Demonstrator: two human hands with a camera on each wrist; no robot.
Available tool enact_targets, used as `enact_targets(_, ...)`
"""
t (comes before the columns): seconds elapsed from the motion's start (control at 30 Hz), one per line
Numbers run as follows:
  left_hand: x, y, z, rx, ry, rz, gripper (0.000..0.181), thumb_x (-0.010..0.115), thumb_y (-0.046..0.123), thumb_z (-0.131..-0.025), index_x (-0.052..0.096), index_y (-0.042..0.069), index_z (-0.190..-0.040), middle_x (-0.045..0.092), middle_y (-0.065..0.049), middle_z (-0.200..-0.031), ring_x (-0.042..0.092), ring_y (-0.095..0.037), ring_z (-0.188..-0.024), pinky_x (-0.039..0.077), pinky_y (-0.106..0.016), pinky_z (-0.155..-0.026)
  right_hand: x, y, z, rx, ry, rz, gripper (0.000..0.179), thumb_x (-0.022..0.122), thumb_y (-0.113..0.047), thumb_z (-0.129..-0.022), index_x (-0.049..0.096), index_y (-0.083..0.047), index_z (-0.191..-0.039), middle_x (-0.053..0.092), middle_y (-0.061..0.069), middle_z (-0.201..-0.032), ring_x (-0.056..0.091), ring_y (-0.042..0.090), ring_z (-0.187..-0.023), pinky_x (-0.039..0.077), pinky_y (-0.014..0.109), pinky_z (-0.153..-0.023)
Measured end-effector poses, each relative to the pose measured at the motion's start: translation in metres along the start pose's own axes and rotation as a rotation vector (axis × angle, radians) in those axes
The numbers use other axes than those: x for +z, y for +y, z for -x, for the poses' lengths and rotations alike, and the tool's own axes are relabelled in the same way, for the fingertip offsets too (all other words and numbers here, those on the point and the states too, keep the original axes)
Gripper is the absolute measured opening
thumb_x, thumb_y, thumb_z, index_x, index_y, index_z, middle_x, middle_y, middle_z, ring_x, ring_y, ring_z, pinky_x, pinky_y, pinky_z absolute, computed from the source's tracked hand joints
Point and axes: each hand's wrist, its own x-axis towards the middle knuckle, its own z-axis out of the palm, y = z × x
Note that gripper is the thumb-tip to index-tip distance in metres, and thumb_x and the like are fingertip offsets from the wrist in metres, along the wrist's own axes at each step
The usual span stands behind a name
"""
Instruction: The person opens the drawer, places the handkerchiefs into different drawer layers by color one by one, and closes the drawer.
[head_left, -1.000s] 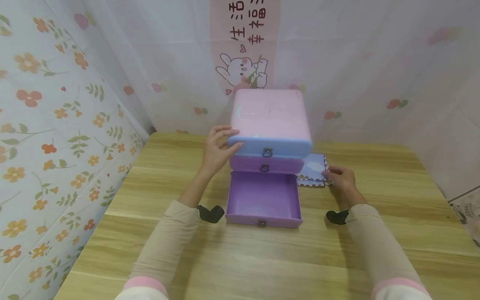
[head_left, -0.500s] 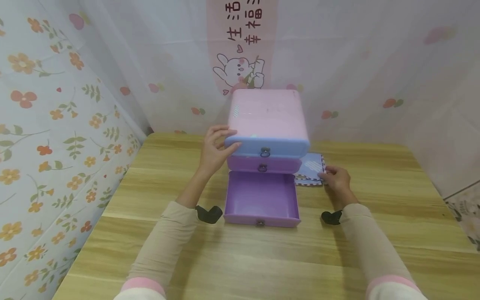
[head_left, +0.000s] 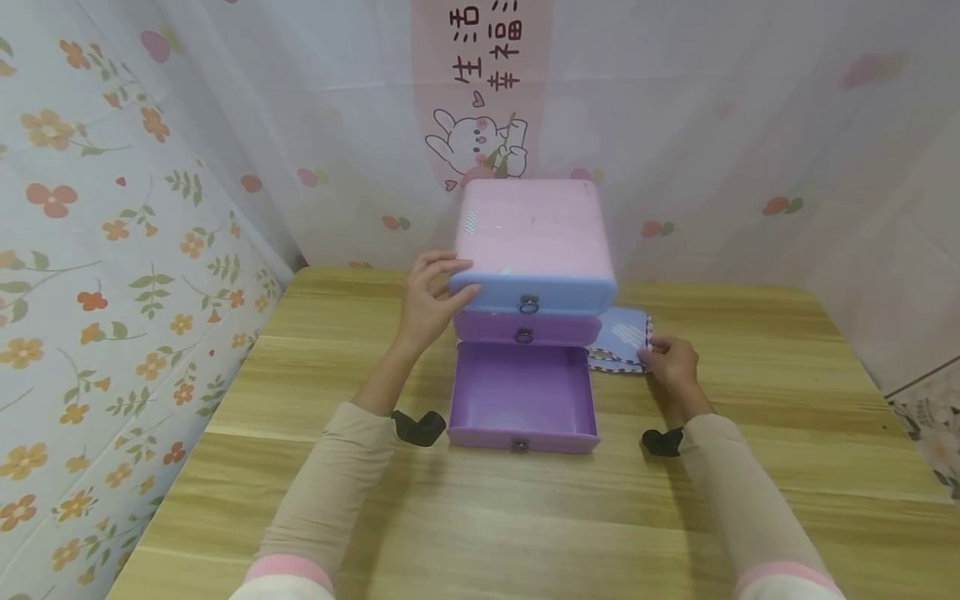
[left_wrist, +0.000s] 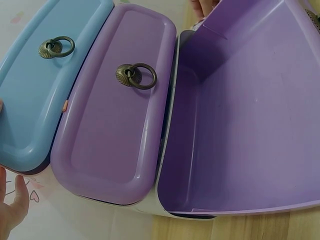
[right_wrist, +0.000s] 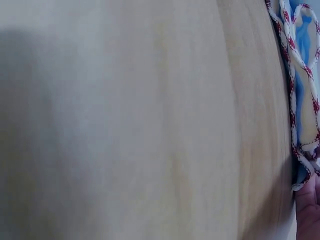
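Observation:
A small drawer cabinet with a pink top (head_left: 534,229) stands on the table. Its blue top drawer (head_left: 532,295) and purple middle drawer (head_left: 525,329) are pushed in. The purple bottom drawer (head_left: 522,392) is pulled out, with nothing in it. My left hand (head_left: 431,304) rests against the cabinet's front left corner, fingers spread and thumb on the blue front. To the cabinet's right lies a folded light-blue cloth (head_left: 624,332) with checked cord trim, partly hidden by the cabinet. My right hand (head_left: 673,365) pinches its near right edge; the right wrist view shows the trim (right_wrist: 292,95) close up.
The wooden table (head_left: 480,525) extends around the cabinet. A printed curtain (head_left: 337,125) hangs behind, and a floral one (head_left: 90,333) on the left. Black wrist mounts (head_left: 420,428) project from both sleeves.
The head view has shifted slightly. The cloth's near right edge has moved a little in my right hand's pinch. My left hand and the drawers keep their places.

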Motion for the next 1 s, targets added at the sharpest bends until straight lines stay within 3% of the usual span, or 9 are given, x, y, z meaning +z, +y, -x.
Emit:
enact_targets(0.3, 0.000, -0.002, 0.001, 0.001, 0.008, 0.002, 0.028, 0.067, -0.007, -0.072, 0.059, -0.012, -0.098, 0.043, -0.027, -0.115, 0.043, -0.030, -0.106, 0.045, -0.047, -0.084, -0.010, 0.013, 0.010, -0.056, -0.055, 0.074, 0.041, 0.058, -0.014, -0.083, 0.050, 0.012, -0.114, 0.053, 0.029, -0.105, 0.049, 0.035, -0.094, 0.045, 0.042, -0.079)
enact_targets(0.7, 0.000, 0.000, 0.001, 0.003, 0.009, -0.022, 0.028, 0.067, -0.005, -0.073, 0.060, -0.011, -0.099, 0.044, -0.025, -0.114, 0.044, -0.029, -0.106, 0.047, -0.043, -0.084, -0.027, 0.029, 0.053, -0.210, -0.091, 0.146, 0.035, 0.062, -0.010, -0.080, 0.055, 0.016, -0.103, 0.058, 0.026, -0.088, 0.053, 0.033, -0.081, 0.045, 0.028, -0.060)
enact_targets(1.0, 0.001, -0.002, 0.000, 0.006, 0.005, -0.008, 0.028, 0.067, -0.006, -0.073, 0.059, -0.012, -0.099, 0.043, -0.026, -0.115, 0.043, -0.029, -0.106, 0.046, -0.043, -0.084, -0.030, 0.037, 0.084, -0.205, -0.124, 0.141, 0.034, 0.063, -0.008, -0.079, 0.055, 0.014, -0.103, 0.058, 0.023, -0.088, 0.053, 0.030, -0.082, 0.047, 0.031, -0.064)
